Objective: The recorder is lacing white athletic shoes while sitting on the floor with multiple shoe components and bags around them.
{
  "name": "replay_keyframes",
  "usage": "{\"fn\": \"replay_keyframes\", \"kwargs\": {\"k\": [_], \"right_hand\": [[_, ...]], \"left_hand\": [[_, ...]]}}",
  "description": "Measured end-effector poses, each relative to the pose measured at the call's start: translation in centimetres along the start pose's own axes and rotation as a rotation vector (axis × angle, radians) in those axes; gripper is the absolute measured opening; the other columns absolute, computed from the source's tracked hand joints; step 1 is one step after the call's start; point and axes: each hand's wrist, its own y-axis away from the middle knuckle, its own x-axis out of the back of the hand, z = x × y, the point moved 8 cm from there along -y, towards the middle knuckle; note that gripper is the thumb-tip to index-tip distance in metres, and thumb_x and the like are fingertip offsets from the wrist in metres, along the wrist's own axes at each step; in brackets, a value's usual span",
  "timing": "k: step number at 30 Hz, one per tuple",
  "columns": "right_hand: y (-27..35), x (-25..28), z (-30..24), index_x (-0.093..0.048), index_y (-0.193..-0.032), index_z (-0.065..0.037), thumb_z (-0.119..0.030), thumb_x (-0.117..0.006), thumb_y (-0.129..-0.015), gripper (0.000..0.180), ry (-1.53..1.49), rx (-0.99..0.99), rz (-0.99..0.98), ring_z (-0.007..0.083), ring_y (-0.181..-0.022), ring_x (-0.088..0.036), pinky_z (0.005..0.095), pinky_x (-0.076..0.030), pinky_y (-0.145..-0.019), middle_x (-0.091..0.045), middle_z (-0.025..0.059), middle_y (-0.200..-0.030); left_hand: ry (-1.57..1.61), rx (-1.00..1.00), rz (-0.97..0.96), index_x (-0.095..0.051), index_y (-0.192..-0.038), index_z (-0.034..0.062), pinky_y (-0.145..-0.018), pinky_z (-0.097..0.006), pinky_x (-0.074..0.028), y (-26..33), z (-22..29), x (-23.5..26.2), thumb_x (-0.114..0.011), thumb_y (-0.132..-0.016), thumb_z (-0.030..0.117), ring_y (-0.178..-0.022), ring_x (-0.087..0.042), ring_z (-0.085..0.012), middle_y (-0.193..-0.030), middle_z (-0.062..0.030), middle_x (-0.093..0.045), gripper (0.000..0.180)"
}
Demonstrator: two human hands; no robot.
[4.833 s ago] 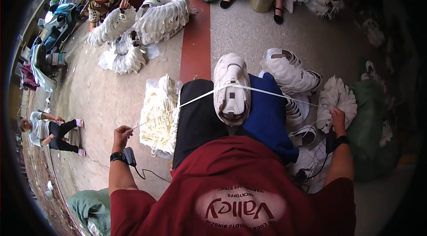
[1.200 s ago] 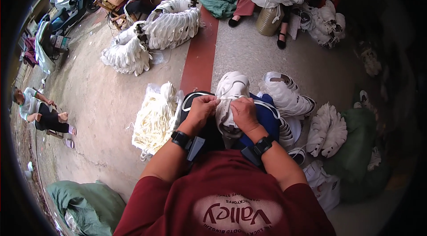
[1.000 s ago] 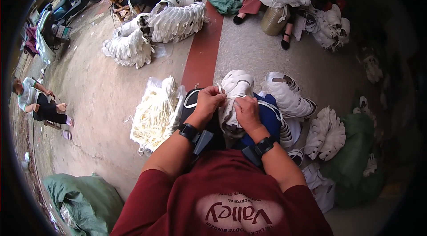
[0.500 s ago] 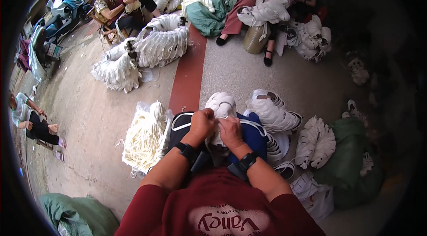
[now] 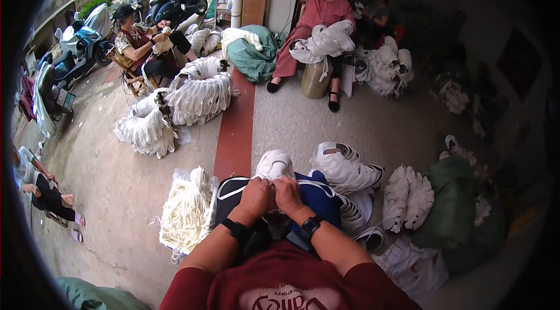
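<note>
To your left lies a bundle of white laces (image 5: 189, 211). Your left hand (image 5: 255, 196) and right hand (image 5: 289, 193) pinch together on the white shoe upper (image 5: 275, 165) in your lap; it looks light and floppy, so hold its firmer edge.

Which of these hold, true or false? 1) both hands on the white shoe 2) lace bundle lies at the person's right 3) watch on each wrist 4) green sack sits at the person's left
1) Both hands are on the white shoe: true. The left hand and right hand meet on the white shoe in the lap.
2) False. The lace bundle lies at the person's left.
3) True. A dark watch and a second watch show.
4) False. The green sack sits at the person's right.
</note>
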Motion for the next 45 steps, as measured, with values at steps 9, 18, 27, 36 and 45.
{"fn": "replay_keyframes", "kwargs": {"k": [9,18,27,36,45], "right_hand": [[0.5,-0.2,-1.8,-0.060,-0.074,-0.009,-0.017,-0.063,-0.076,0.009,0.104,0.110,-0.060,0.0313,-0.073,-0.055,0.0410,-0.042,-0.067,-0.055,0.0120,-0.074],[-0.2,0.2,-3.2,-0.060,-0.071,-0.005,-0.010,-0.056,-0.072,0.007,0.222,0.281,-0.073,0.0311,-0.067,-0.056,0.0388,-0.045,-0.063,-0.057,0.0145,-0.072],[-1.1,10.7,5.9,-0.056,-0.070,-0.001,-0.007,-0.053,-0.087,0.018,-1.297,-0.466,0.163,0.0110,-0.065,-0.049,0.0248,-0.044,-0.064,-0.062,0.0129,-0.087],[1.4,8.9,-1.7,-0.056,-0.073,-0.001,-0.021,-0.054,-0.089,0.026,-1.331,-0.248,-0.564,0.0152,-0.068,-0.055,0.0255,-0.044,-0.068,-0.064,0.0151,-0.080],[3.9,9.2,5.3,-0.053,-0.069,-0.002,-0.016,-0.052,-0.088,0.024,-1.294,-0.474,-0.216,0.0107,-0.057,-0.046,0.0239,-0.037,-0.058,-0.051,0.0036,-0.063]], "left_hand": [[0.470,0.440,-0.017,-0.068,-0.080,0.0017,-0.065,-0.037,-0.051,1.6,-5.9,-2.7,-0.067,-0.071,0.020,-0.069,-0.066,-0.0300,-0.074,-0.0205,-0.064,0.021],[1.006,0.605,0.069,-0.066,-0.076,-0.0018,-0.055,-0.026,-0.046,2.6,-7.3,-4.9,-0.067,-0.071,0.006,-0.058,-0.055,-0.0085,-0.065,-0.0036,-0.063,0.009],[1.010,0.608,0.158,-0.054,-0.070,0.0035,-0.053,-0.022,-0.041,3.3,-6.1,-4.0,-0.067,-0.076,0.007,-0.058,-0.047,-0.0056,-0.064,0.0014,-0.054,0.015],[0.305,0.152,-0.026,-0.067,-0.075,0.0042,-0.062,-0.038,-0.050,-2.3,-0.5,2.2,-0.071,-0.072,0.023,-0.069,-0.063,-0.0305,-0.077,-0.0154,-0.063,0.019],[-0.046,0.185,-0.272,-0.065,-0.070,0.0033,-0.063,-0.042,-0.052,-1.9,0.7,0.6,-0.059,-0.072,0.018,-0.071,-0.065,-0.0339,-0.077,-0.0185,-0.064,0.016]]}}
